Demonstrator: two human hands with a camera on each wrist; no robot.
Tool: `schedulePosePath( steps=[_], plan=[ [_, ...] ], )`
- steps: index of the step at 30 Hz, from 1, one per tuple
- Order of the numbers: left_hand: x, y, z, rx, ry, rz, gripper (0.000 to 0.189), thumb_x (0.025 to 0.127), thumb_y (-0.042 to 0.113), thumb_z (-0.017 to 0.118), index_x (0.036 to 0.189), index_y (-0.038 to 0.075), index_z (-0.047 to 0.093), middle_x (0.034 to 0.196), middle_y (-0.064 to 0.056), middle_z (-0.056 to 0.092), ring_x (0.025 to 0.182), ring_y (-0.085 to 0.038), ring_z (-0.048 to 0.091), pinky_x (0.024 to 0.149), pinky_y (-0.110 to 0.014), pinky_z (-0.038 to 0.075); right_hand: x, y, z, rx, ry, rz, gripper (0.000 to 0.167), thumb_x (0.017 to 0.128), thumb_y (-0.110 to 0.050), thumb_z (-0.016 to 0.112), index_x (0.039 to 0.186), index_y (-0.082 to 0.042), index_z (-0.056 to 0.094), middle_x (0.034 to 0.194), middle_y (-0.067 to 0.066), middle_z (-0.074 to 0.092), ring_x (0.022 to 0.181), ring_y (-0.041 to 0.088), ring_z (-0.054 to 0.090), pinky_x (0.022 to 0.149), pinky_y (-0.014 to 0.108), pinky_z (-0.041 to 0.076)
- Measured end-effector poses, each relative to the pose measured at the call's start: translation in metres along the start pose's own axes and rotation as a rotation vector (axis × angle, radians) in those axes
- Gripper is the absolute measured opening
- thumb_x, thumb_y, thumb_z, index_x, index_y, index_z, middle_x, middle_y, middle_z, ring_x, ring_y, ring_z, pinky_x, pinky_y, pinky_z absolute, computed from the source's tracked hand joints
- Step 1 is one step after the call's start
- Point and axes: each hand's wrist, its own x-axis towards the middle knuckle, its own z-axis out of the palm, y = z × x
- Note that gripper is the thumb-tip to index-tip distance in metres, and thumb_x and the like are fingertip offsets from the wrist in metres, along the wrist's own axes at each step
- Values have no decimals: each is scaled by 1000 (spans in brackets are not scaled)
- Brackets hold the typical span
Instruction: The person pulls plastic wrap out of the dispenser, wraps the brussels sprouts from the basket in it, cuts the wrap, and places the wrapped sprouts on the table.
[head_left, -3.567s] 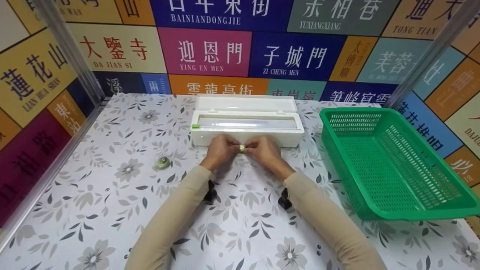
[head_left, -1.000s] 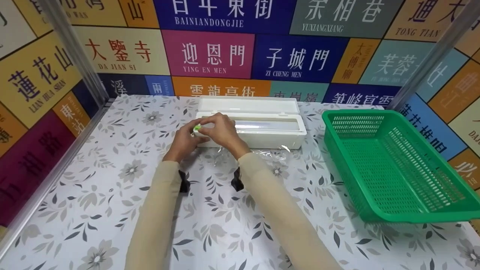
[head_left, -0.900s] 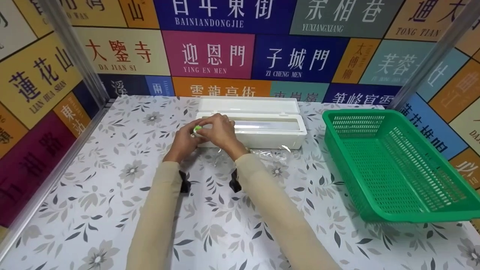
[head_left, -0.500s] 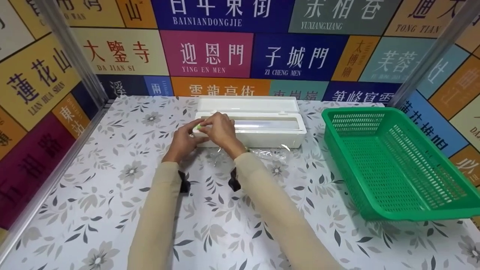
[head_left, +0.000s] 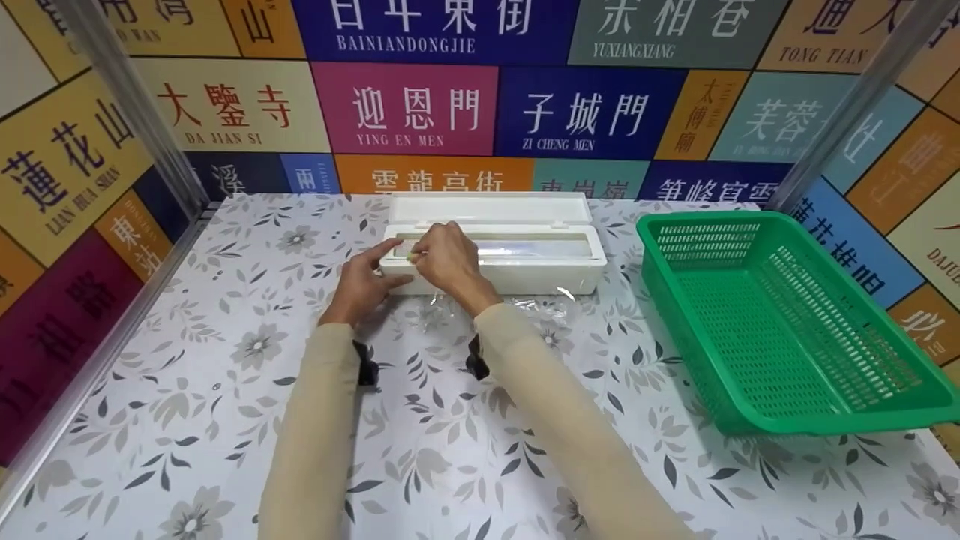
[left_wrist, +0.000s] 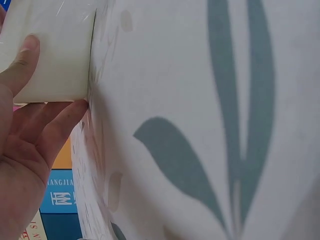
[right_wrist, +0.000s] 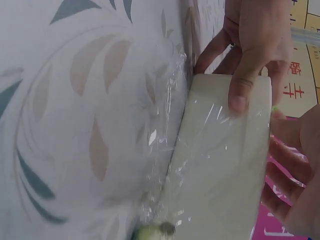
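Observation:
A white cling film dispenser (head_left: 532, 280) stands near the back of the table with its lid raised and a roll of film (head_left: 529, 248) inside. My left hand (head_left: 358, 289) grips its left end, the thumb on the front wall in the left wrist view. My right hand (head_left: 451, 259) pinches the green slider cutter (head_left: 412, 257) on the front edge, close to that end. Clear film (head_left: 553, 306) hangs down the front onto the table. Beside the box base, in the right wrist view, a small round green thing (right_wrist: 151, 231) with a dark tip is partly cut off.
A green slotted plastic basket (head_left: 679, 330) stands to the right. Behind the table (head_left: 420, 450), with its leaf-patterned cover, rises a wall of coloured signs (head_left: 405, 112). Clear upright posts (head_left: 154, 112) edge the space on both sides.
Earlier both hands pinched a small yellow-green thing before the box; then film came over the front and the hands went to its left end. Lately my right hand slid the cutter slightly right.

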Motion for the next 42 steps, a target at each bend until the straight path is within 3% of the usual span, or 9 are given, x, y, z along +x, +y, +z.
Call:
schedulePosePath(
  steps=[2, 7, 15, 20, 23, 31, 35, 38, 42],
  plan=[
    [-1, 0, -2, -15, -1, -18, 69, 87, 14, 78, 148, 25, 50, 153, -6, 50, 107, -21, 62, 60, -19, 49, -2, 10, -9, 5, -9, -4, 15, 90, -25, 72, 102, -23, 81, 107, -2, 74, 105, 22, 60, 92, 39, 56],
    [-1, 1, -6, -52, -8, -68, 71, 87, 14, 78, 149, 28, 47, 157, -3, 45, 129, -18, 55, 77, -20, 54, -11, 49, -36, 3, -21, -13, 15, 91, -24, 73, 103, -21, 81, 109, -1, 74, 105, 23, 59, 94, 41, 54],
    [-1, 0, -4, -83, -20, -105, 72, 86, 15, 79, 149, 33, 47, 157, 0, 46, 128, -17, 56, 84, -30, 58, -37, 116, -74, -107, 15, -11, 17, 94, -21, 68, 105, -21, 81, 109, 1, 75, 102, 27, 60, 91, 45, 54],
    [0, -2, -5, -84, -12, -110, 72, 85, 16, 79, 148, 33, 48, 158, -1, 45, 136, -19, 52, 96, -30, 56, -50, 154, -100, -98, 44, 119, 19, 91, -16, 69, 107, -14, 79, 109, 9, 74, 105, 31, 60, 92, 49, 53],
    [1, -3, -6, -83, 3, -110, 72, 85, 17, 80, 148, 33, 48, 157, -1, 46, 133, -19, 54, 91, -28, 57, -57, 172, -107, -72, 116, 220, 17, 90, -17, 74, 106, -13, 80, 107, 12, 74, 104, 32, 64, 86, 51, 55],
    [0, -1, -1, -81, 4, -98, 72, 84, 20, 81, 148, 32, 49, 152, -4, 52, 119, -18, 59, 67, -21, 54, -66, 183, -102, 153, 227, 320, 14, 91, -3, 68, 101, 0, 78, 112, 19, 74, 111, 34, 67, 91, 46, 58],
    [-1, 1, 1, -93, 4, -124, 72, 84, 20, 81, 147, 36, 49, 150, -3, 53, 114, -17, 60, 64, -24, 54, -71, 191, -103, 224, 252, 377, 14, 91, -1, 68, 101, 0, 78, 112, 20, 74, 91, 26, 74, 72, 31, 62],
    [-1, 2, 2, -99, 0, -144, 73, 84, 19, 80, 147, 37, 48, 152, -3, 52, 115, -18, 59, 65, -26, 54, -73, 194, -105, 275, 249, 409, 16, 92, -2, 67, 104, 0, 77, 110, 23, 74, 63, 16, 71, 50, 16, 54],
    [-1, 3, 4, -109, -19, -150, 73, 85, 19, 79, 149, 34, 47, 155, -3, 49, 122, -19, 56, 71, -24, 56, -77, 195, -108, 296, 222, 448, 18, 93, -4, 66, 107, 0, 76, 114, 23, 72, 57, 10, 66, 44, 10, 45]
  ],
)
